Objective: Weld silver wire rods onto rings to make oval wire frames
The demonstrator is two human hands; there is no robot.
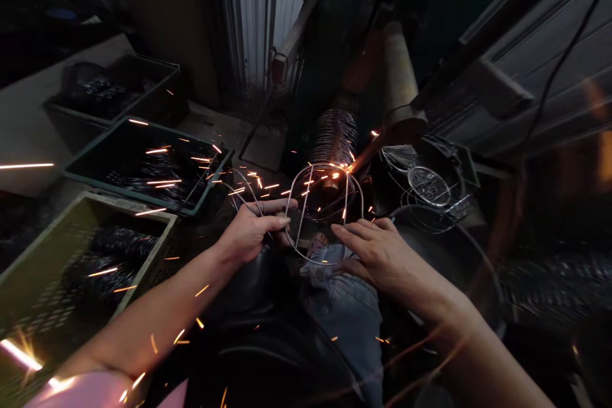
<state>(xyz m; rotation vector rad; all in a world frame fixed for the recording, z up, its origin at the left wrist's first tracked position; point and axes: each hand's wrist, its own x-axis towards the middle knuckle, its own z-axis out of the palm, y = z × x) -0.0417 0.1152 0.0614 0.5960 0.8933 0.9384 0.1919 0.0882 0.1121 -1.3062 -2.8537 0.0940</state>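
My left hand (pixel 253 229) is closed on the left side of a round wire frame (pixel 321 175) with two straight cross wires. My right hand (pixel 377 248) grips the frame's lower right edge, fingers bent over the wire. The frame's far rim meets a glowing point (pixel 351 169) on a machine, and orange sparks fly off to the left. A dense stack of wire rings (pixel 333 134) sits on a spindle just beyond the frame. My knees in jeans (pixel 344 306) are below the hands.
Three plastic crates stand at the left: a pale green one (pixel 29 255), a dark green one (pixel 210 194) and a black one (pixel 167 67), holding dark wire parts. Loose wire frames (pixel 428 185) lie at the right. A belt arm (pixel 399 70) rises behind.
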